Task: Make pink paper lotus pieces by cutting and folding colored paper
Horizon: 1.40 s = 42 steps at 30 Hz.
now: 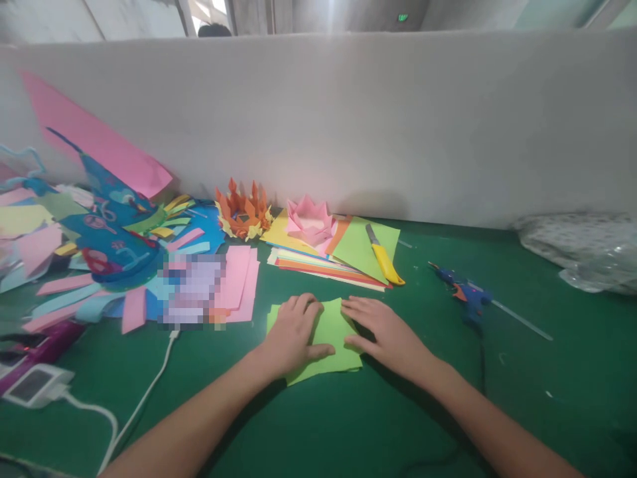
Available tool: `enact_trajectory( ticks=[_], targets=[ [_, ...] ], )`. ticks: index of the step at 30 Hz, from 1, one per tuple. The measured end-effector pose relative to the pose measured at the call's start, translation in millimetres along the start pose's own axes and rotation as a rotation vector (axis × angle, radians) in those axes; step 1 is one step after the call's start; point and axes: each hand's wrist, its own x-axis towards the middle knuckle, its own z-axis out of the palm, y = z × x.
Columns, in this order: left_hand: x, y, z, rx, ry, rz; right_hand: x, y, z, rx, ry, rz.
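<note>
A small stack of light green paper (326, 348) lies on the green table in front of me, its edges slightly uneven. My left hand (294, 328) rests flat on the left part of the paper, fingers stretched forward and thumb pointing inward. On the right edge lies my right hand (378, 328), its fingers extended and apart over the paper. Parts of the sheets are hidden under both hands. Just beyond stands a pile of coloured paper (323, 265) with a yellow-handled knife (383, 259) and a pink folded paper flower (311, 222) on it.
An orange paper crown (243, 209) stands at the back. Blue cone hats (112, 242) and paper strips crowd the left, near pink sheets (239, 285), a white cable (154, 385) and a purple power strip (44, 352). A blue glue gun (465, 292) lies right, before a white partition (448, 126).
</note>
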Motion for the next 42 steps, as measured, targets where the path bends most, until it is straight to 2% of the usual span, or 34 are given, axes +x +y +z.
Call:
enact_trajectory(
  ticks=[4, 6, 12, 17, 19, 21, 25, 27, 29, 31, 35, 38, 42],
  targets=[
    [1, 6, 9.4, 0.049, 0.059, -0.059, -3, -2, 8, -0.130, -0.086, 0.025],
    [1, 6, 12.6, 0.057, 0.080, -0.079, -3, -4, 13, -0.151, -0.083, 0.024],
    [1, 2, 17.1, -0.063, 0.139, -0.102, -3, -9, 27, -0.115, 0.078, -0.025],
    [6, -1, 6.9, -0.304, 0.179, -0.182, -4, -5, 27, -0.038, 0.183, -0.024],
    [8, -2, 2.7, -0.449, 0.166, -0.230, -3, -4, 25, 0.057, 0.215, -0.017],
    [10, -2, 1.4, -0.643, 0.160, -0.289, 0, -2, 23, 0.244, 0.267, 0.046],
    [14, -3, 6.2, -1.065, 0.224, -0.383, 10, 3, 14, 0.794, 0.484, 0.329],
    [15, -3, 8.5, -1.184, 0.267, -0.405, 17, 3, 8, 0.992, 0.511, 0.445],
    [15, -3, 9.0, -1.227, 0.288, -0.430, 24, 2, 4, 1.090, 0.490, 0.490],
    [14, -2, 8.5, -1.235, 0.260, -0.461, 31, -1, 5, 1.086, 0.529, 0.490],
    [12, -3, 8.6, -1.179, 0.186, -0.520, 39, -4, 18, 0.929, 0.682, 0.449],
    [12, -5, 9.4, -1.099, 0.205, -0.549, 38, -5, 24, 0.807, 0.681, 0.382],
    [13, -4, 8.5, -1.102, 0.172, -0.565, 32, -7, 22, 0.546, 0.682, 0.197]
  ],
)
